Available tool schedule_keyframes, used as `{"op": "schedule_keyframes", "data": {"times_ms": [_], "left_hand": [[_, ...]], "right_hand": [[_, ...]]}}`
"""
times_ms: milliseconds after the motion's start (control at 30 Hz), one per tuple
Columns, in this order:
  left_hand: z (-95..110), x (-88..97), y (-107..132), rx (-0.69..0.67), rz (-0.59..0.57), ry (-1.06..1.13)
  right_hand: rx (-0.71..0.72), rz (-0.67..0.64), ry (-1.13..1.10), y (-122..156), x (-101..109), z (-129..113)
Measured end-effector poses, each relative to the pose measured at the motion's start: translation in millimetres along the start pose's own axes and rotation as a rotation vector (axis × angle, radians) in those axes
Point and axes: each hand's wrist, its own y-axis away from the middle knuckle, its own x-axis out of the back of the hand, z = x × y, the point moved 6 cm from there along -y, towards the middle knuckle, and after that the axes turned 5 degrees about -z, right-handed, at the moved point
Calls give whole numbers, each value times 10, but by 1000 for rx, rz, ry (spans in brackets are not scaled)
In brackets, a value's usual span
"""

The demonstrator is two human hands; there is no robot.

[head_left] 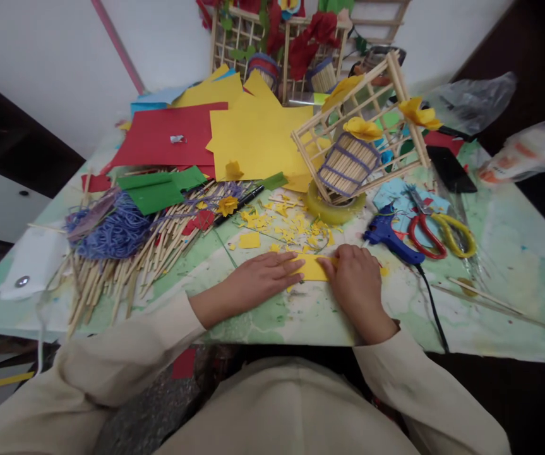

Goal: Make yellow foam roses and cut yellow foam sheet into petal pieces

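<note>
A folded strip of yellow paper (313, 268) lies on the table close to its front edge. My left hand (266, 278) rests flat at the strip's left end, its fingers stretched out with the tips on the paper. At the other end, my right hand (355, 278) is closed on the strip, thumb on top and fingers curled. Just beyond both hands, yellow paper scraps (295, 229) are scattered beside a small yellow paper square (249, 240).
A blue glue gun (388, 235) and scissors (426, 230) lie to the right. Behind stands a stick lattice (371, 107) with paper flowers, near a tape roll (336, 212). Wooden sticks (125, 272), purple yarn (118, 227), yellow sheets (257, 145) and red paper (158, 136) cover the left and back.
</note>
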Motion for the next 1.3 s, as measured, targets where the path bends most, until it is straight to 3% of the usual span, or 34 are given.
{"op": "schedule_keyframes", "data": {"times_ms": [133,233,300,367,467,733,867,1067,1200,1300], "left_hand": [[42,14,-26,-20,-90,69],[85,27,8,-21,-130,67],[116,28,35,-30,-122,68],[131,23,55,-26,-84,62],[118,-18,79,6,-54,20],[6,-53,294,49,-87,-28],[-62,-33,446,104,-89,-28],[-138,41,407,196,41,-49],[-141,128,300,165,148,-77],[-233,243,273,248,226,-28]], "right_hand": [[-29,34,-32,24,45,32],[4,103,-55,130,143,-71],[151,103,-77,238,169,-270],[409,9,-113,367,121,-534],[534,-118,-136,471,37,-663],[462,-187,-50,528,8,-147],[440,-180,-23,581,-9,-18],[395,-142,-24,440,191,-115],[462,-112,12,312,293,-299],[500,-83,-1,229,304,-364]]}}
